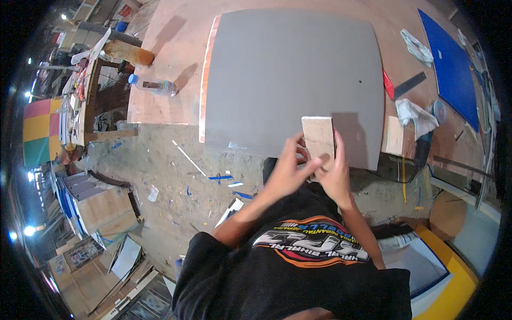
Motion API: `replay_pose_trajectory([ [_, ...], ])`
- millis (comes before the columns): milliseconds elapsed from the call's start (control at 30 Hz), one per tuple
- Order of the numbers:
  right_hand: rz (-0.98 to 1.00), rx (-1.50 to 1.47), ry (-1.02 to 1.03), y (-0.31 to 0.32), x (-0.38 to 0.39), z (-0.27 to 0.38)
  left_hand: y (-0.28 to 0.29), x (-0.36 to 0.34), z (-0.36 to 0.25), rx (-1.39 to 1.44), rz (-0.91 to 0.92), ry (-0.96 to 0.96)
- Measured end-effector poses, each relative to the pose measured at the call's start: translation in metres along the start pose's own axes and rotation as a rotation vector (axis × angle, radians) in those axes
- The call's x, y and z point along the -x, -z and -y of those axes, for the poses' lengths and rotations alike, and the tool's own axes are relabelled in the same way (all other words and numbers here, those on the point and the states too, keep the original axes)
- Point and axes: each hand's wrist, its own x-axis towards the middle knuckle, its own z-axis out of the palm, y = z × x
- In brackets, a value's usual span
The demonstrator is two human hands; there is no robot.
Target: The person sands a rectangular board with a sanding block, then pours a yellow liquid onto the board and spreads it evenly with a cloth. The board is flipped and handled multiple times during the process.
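Observation:
A small rectangular block of pale wood (318, 133) is held upright just off the near edge of a large grey panel (288, 74), in front of my body. My left hand (293, 165) grips it from the left, fingers curled at its side and thumb at its lower part. My right hand (336, 176) wraps round its right side and lower end. The block casts a shadow on the panel, which lies on a pale plywood surface (165, 42).
A plastic bottle (154, 85) and an amber container (128, 53) stand left. At right lie rags (416, 45), a red-and-black scraper-like tool (402, 85), a blue sheet (448, 69) and another wood block (393, 136). Offcuts litter the floor (165, 186); stacked boards (101, 213) sit lower left.

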Motion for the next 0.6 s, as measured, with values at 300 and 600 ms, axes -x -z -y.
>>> replay_pose_trajectory([
  [300,-0.341,0.553,-0.099,-0.023,0.011,-0.083,0.296,-0.070,0.119,-0.827,-0.559,0.067],
  [600,-0.628,0.869,-0.419,-0.121,0.017,-0.074,0.323,-0.095,0.151,-0.521,-0.164,0.067],
])
